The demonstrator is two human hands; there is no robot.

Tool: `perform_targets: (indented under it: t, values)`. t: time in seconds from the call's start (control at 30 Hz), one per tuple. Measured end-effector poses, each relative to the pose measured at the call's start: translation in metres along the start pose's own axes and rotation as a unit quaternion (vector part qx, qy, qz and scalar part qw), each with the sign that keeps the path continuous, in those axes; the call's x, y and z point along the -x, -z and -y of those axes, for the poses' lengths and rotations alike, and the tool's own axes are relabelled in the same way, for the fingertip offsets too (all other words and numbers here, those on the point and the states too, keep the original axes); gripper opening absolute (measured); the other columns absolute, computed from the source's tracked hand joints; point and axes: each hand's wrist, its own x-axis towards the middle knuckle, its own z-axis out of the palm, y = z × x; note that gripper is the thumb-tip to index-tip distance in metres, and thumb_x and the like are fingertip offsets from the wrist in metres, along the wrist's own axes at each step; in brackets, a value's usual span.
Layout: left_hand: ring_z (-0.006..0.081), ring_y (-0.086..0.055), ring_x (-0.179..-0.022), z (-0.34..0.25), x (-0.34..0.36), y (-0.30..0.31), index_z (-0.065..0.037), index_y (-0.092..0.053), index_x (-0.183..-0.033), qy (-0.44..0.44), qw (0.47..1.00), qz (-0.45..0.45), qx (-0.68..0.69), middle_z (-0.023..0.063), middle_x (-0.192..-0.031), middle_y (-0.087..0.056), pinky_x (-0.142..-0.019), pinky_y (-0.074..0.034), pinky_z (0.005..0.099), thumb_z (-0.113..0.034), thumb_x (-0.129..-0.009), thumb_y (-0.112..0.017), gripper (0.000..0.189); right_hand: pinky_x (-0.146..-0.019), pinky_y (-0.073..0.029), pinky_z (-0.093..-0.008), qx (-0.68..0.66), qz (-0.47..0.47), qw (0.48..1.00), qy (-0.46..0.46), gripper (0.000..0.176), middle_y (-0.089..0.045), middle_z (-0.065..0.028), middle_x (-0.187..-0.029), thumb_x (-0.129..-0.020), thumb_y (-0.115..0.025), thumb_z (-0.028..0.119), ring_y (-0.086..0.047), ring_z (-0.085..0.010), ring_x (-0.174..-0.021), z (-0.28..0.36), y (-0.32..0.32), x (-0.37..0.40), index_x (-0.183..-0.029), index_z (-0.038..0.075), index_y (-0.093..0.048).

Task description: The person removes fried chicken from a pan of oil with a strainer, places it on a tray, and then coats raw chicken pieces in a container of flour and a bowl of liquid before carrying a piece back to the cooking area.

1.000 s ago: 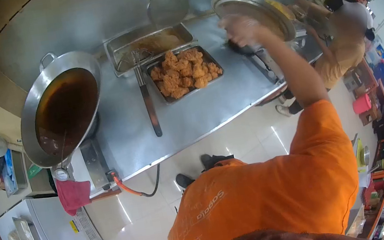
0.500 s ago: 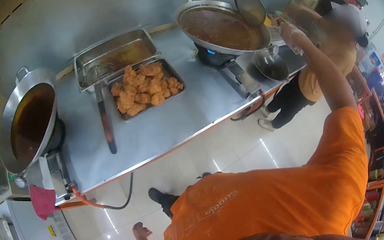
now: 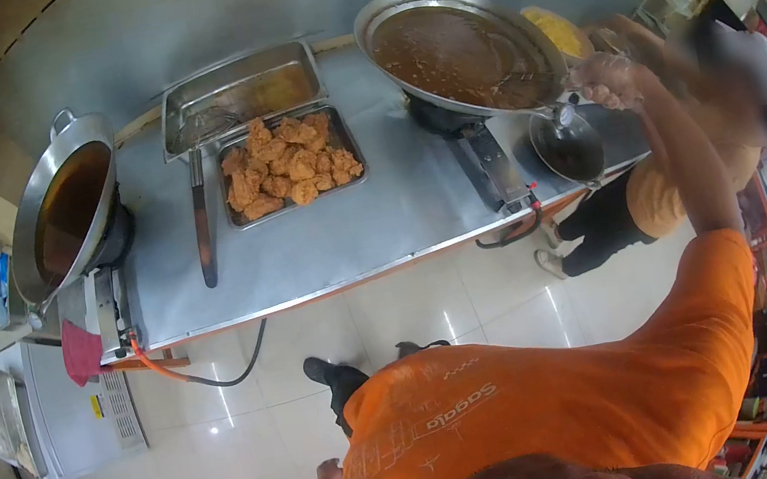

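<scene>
My right hand (image 3: 609,85), in a clear plastic glove, is raised with its fingers closed just past the right rim of a large wok (image 3: 545,40) of brown bubbling oil. What the fingers hold, if anything, I cannot make out. Below that rim is a dark round pan or lid (image 3: 567,148). My left hand (image 3: 329,478) hangs low beside my orange shirt (image 3: 532,397), away from the counter; most of its fingers are hidden. Fried chicken pieces (image 3: 291,161) are heaped in a metal tray (image 3: 249,222) at the middle of the counter.
A second wok (image 3: 87,132) of dark oil stands at the left. Behind the chicken, a deep steel pan (image 3: 169,108) holds a wire strainer, its dark handle (image 3: 205,239) lying across the counter. Another person (image 3: 655,194) stands close on the right. An orange hose (image 3: 168,374) hangs below.
The dark disc that stood over the right wok's rim is gone from there, uncovering something yellow behind. My right hand is lower and further right. My left hand has drawn in towards my body.
</scene>
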Motion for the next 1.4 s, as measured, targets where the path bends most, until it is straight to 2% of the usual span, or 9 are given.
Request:
perform_targets:
  t: [0.1,0.2,0.43,0.67,0.9,1.03,1.13,1.37,1.4]
  values:
    - [0.0206,-0.055,-0.05,0.024,0.009,0.0,-0.01,-0.055,-0.123,0.013,1.0,-0.021,0.008,0.0094,-0.068,-0.057,-0.045,-0.054,0.0396,-0.017,-0.094,-0.053,0.03,-0.03,-0.026,-0.0162,-0.07,0.039,0.997,-0.006,0.024,-0.051,0.0023,-0.064,-0.092,-0.056,0.018,-0.039,-0.0014,-0.041,0.011,-0.01,-0.012,-0.107,-0.001,-0.058]
    - [0.0206,-0.055,-0.05,0.024,0.007,0.002,-0.009,-0.056,-0.122,0.004,0.999,-0.029,0.024,0.0096,-0.068,-0.057,-0.045,-0.054,0.0392,-0.016,-0.094,-0.053,0.03,-0.03,-0.025,-0.0165,-0.125,0.046,0.99,0.046,0.024,-0.048,0.0013,-0.065,-0.094,-0.051,0.013,-0.036,-0.0015,-0.041,0.009,-0.012,-0.04,-0.108,-0.006,-0.055]
    - [0.0206,-0.055,-0.049,-0.048,-0.001,0.014,-0.008,-0.056,-0.121,-0.047,0.992,-0.044,0.106,0.0101,-0.067,-0.056,-0.043,-0.052,0.0383,-0.016,-0.094,-0.052,0.029,-0.031,-0.026,-0.0159,-0.28,0.09,0.953,0.07,0.023,-0.048,0.001,-0.068,-0.097,-0.048,0.009,-0.036,-0.0013,-0.044,0.006,-0.014,-0.079,-0.112,-0.007,-0.051]
    - [0.0206,-0.054,-0.049,-0.05,0.005,0.022,-0.007,-0.057,-0.12,-0.044,0.989,-0.059,0.126,0.0106,-0.067,-0.056,-0.042,-0.051,0.0374,-0.016,-0.094,-0.051,0.028,-0.032,-0.027,-0.0157,-0.306,0.053,0.947,0.085,0.022,-0.05,0.002,-0.069,-0.098,-0.048,0.011,-0.036,-0.0014,-0.044,-0.005,-0.011,-0.089,-0.112,-0.004,-0.052]
    - [0.0206,-0.054,-0.048,-0.005,0.016,0.006,-0.006,-0.058,-0.118,0.003,0.994,-0.061,0.087,0.0111,-0.066,-0.056,-0.041,-0.049,0.0364,-0.015,-0.095,-0.05,0.027,-0.034,-0.026,-0.0187,-0.268,-0.007,0.957,0.108,0.012,-0.049,-0.0001,-0.065,-0.098,-0.045,0.011,-0.036,-0.004,-0.043,-0.031,0.011,-0.098,-0.096,0.004,-0.054]
    - [0.0182,-0.046,-0.042,0.002,0.014,-0.007,-0.008,-0.061,-0.114,0.025,0.992,-0.058,0.105,0.0081,-0.061,-0.052,-0.034,-0.035,0.0319,-0.016,-0.094,-0.05,0.024,-0.034,-0.026,-0.0201,-0.242,-0.042,0.964,0.102,0.011,-0.05,-0.0002,-0.065,-0.096,-0.045,0.011,-0.037,-0.0048,-0.043,-0.04,0.018,-0.09,-0.089,0.007,-0.054]
    - [0.0173,-0.045,-0.041,-0.032,0.033,-0.011,-0.008,-0.061,-0.112,0.042,0.993,-0.037,0.106,0.0067,-0.058,-0.051,-0.034,-0.031,0.0313,-0.016,-0.094,-0.051,0.022,-0.033,-0.027,-0.0199,-0.241,-0.063,0.962,0.113,0.013,-0.051,0.0003,-0.064,-0.095,-0.047,0.009,-0.038,-0.0048,-0.041,-0.049,0.022,-0.087,-0.087,0.003,-0.056]
    - [0.0188,-0.049,-0.045,-0.019,-0.025,0.0,-0.011,-0.062,-0.112,-0.116,0.984,-0.032,-0.131,0.0083,-0.064,-0.055,-0.039,-0.042,0.0336,-0.017,-0.093,-0.051,0.022,-0.033,-0.025,-0.0218,-0.193,-0.161,0.961,0.115,0.016,-0.05,0.0014,-0.06,-0.094,-0.051,0.012,-0.037,-0.0055,-0.041,-0.047,0.005,-0.052,-0.081,0.006,-0.059]
    - [0.0192,-0.051,-0.046,-0.027,-0.019,0.002,-0.011,-0.062,-0.112,-0.089,0.995,-0.022,-0.043,0.0085,-0.065,-0.055,-0.041,-0.044,0.0347,-0.017,-0.093,-0.051,0.023,-0.034,-0.025,-0.022,-0.169,-0.168,0.964,0.118,0.016,-0.049,0.0016,-0.059,-0.093,-0.051,0.013,-0.037,-0.0055,-0.041,-0.046,0.002,-0.047,-0.08,0.007,-0.058]
